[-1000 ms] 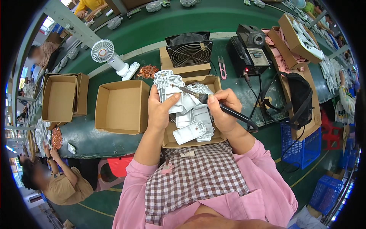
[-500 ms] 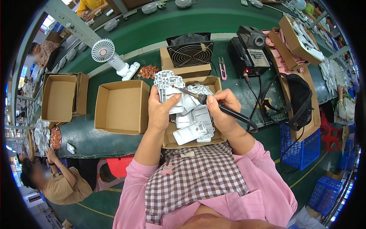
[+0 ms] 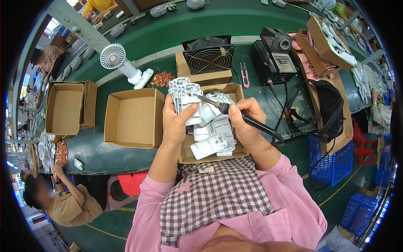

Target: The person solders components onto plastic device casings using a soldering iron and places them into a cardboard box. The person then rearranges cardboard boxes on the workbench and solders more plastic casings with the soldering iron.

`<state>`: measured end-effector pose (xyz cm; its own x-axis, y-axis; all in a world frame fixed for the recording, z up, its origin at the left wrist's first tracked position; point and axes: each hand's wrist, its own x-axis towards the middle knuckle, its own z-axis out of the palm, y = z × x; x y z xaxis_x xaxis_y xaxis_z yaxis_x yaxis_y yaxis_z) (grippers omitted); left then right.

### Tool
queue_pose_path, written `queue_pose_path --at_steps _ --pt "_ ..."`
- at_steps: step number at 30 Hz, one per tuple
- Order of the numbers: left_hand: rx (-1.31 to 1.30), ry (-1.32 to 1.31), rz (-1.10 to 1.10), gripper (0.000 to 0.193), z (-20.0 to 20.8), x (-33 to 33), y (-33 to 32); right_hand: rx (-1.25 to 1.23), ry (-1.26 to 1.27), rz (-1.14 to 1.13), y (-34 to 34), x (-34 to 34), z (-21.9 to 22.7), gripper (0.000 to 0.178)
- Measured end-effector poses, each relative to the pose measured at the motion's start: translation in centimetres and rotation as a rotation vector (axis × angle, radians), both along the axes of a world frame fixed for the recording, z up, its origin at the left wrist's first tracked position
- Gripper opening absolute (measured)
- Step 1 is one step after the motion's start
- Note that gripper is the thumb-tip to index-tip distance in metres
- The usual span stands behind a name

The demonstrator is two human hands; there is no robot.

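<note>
My left hand (image 3: 175, 122) is closed around white plastic casing parts (image 3: 184, 90), thumb on top, held above an open carton. In my right hand (image 3: 247, 119) is a soldering iron (image 3: 223, 108), gripped by its dark handle. Its metal tip points left at the upper part of the held casings, close to a small coppery piece; whether it touches cannot be made out. Under both hands the carton (image 3: 184, 158) holds several more white casing parts (image 3: 210, 145), lying loosely over each other. One of them also carries a small coppery piece.
An open empty-looking carton (image 3: 110, 126) stands left. Behind are a white handheld fan (image 3: 113, 56), a coppery pile (image 3: 163, 78), a black cooling fan (image 3: 210, 59), pink-handled snips (image 3: 244, 75) and a soldering station (image 3: 273, 63). A black bag (image 3: 331, 109) hangs right. A co-worker (image 3: 67, 197) sits left.
The soldering iron's tip has drawn back slightly to the right over the casings. Fans on the far belt have shifted left. The red light on the soldering station no longer shows.
</note>
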<state>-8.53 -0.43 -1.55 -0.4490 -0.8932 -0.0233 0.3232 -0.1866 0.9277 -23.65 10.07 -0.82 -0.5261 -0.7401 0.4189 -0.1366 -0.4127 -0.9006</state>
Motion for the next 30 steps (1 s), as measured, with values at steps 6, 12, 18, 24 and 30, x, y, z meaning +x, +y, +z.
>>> queue_pose_path --at_steps 6,12,18,24,30 --pt "-0.006 0.008 -0.005 0.046 0.13 -0.11 0.07 0.009 -0.005 -0.007 0.02 -0.13 -0.07 0.016" --pt "-0.010 0.010 -0.006 0.046 0.21 -0.26 0.18 -0.006 0.035 -0.001 -0.06 -0.16 0.14 0.016" --pt "-0.021 -0.013 -0.011 0.045 0.43 -0.25 0.30 0.037 0.073 0.030 0.07 -0.20 0.12 0.015" --pt "-0.027 -0.044 -0.002 0.044 0.56 -0.26 0.29 0.062 0.043 0.043 -0.08 -0.22 0.01 0.015" --pt "-0.028 -0.045 -0.006 0.044 0.52 -0.23 0.37 0.069 0.063 0.025 0.00 -0.10 0.08 0.015"
